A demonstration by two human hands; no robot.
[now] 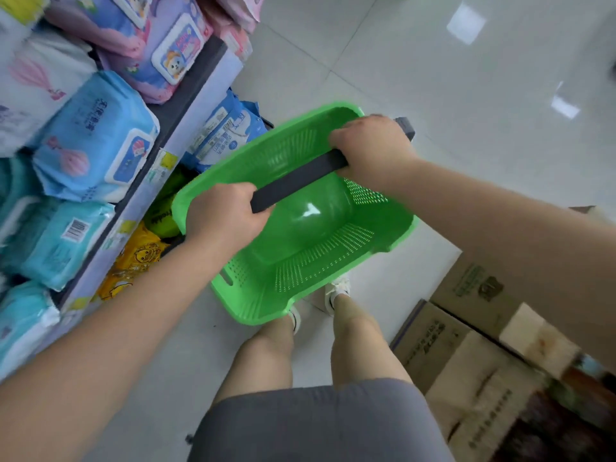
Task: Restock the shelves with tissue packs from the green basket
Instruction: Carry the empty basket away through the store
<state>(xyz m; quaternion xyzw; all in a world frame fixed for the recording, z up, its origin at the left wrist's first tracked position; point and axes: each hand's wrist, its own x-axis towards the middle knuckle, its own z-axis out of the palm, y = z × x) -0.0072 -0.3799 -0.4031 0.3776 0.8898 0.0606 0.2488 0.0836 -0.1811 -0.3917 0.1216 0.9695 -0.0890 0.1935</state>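
I hold the green basket (310, 261) up over the floor, beside the shelves (186, 128); its perforated plastic shows no packs inside. My hands grip its dark handle (300, 181). Blue, pink and white tissue packs (96, 138) lie stacked on the shelves, close together.

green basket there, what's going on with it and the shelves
A person holds the green perforated plastic basket above the pale tiled floor, both hands gripping its dark grey flat handle: the left hand near one end, the right hand near the other. The basket looks empty; no tissue packs show inside. To the left, the grey-edged shelves are already full of blue and pink soft tissue packs. Brown cardboard boxes sit to the right.
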